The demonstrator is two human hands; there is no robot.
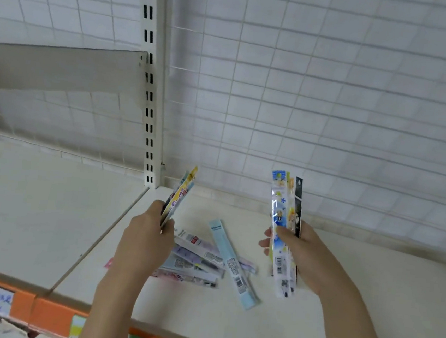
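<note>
The left hand (145,239) hides part of the packet pile (202,259)

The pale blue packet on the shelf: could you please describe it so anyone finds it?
On the white, orange-edged shelf, long packets lie piled between the left hand and right hand. The pale blue packet lies on top, plain-coloured, slanting across the others.

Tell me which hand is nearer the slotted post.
Left. The left hand, gripping packs, is just in front of the foot of the post; the right hand, gripping more packs, is far off to its right.
</note>
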